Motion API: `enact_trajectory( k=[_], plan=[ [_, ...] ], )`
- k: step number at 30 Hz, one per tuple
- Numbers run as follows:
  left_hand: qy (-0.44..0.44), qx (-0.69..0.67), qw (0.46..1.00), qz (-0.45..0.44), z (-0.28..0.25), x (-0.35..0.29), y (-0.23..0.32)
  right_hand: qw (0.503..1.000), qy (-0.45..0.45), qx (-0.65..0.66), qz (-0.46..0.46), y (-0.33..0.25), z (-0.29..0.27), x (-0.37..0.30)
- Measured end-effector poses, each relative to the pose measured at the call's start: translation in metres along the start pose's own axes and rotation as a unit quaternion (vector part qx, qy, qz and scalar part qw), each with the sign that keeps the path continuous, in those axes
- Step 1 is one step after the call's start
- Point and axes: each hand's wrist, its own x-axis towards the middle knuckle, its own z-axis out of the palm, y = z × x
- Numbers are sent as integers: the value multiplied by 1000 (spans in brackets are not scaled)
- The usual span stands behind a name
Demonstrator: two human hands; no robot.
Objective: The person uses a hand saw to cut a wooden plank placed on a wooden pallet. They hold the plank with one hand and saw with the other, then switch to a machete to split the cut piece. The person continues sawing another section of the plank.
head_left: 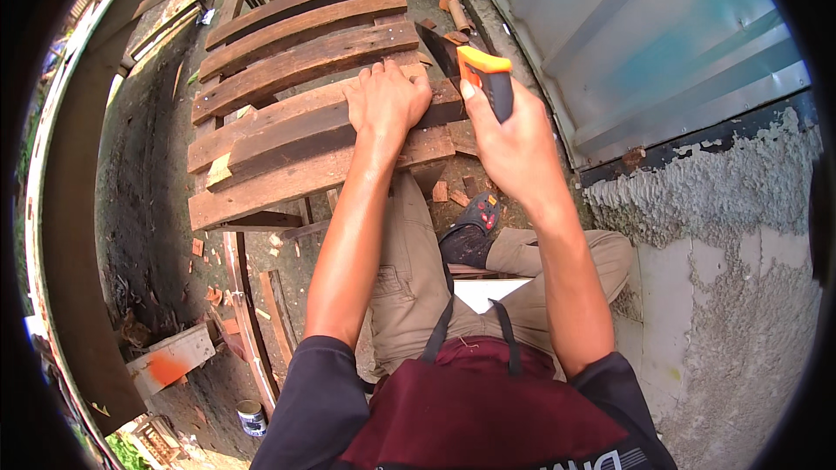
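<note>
The saw [484, 63] is at the right end of the slatted bench [296, 74], its orange and black handle toward the person and its dark blade pointing far and left. Whether the teeth touch wood is hidden. The right hand [515, 144] is wrapped around the handle, its thumb along the near left side. The left hand [389, 104] lies palm down across the beam [300, 141], fingers toward the far side and thumb out to the right, resting on the wood rather than closed round it. The beam lies lengthwise on the near part of the bench, running left to right, with a pale block [219, 172] at its left end.

Below the bench's near edge are the person's legs in tan trousers [405, 274], and a dark shoe [482, 211] shows just right of the bench, near wood chips [440, 191]. A maroon apron [453, 409] fills the near middle. On the ground to the near left are narrow wood strips [279, 318], a board [193, 352] marked with orange paint, and a tin [252, 418]. A large wooden frame [83, 209] stands along the left. To the right, a metal sheet [662, 52] rises above a rough grey wall [705, 191].
</note>
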Motion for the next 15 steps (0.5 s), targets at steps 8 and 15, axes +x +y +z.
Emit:
enact_trajectory(
  k=[8,15],
  plan=[
    [-30,14,999,-8,-13,-1,-8,987,-42,139,76,-8,-46,-61],
    [45,-53,992,101,-16,-16,2,960,50,248,124,27,-68,-172]
  ],
)
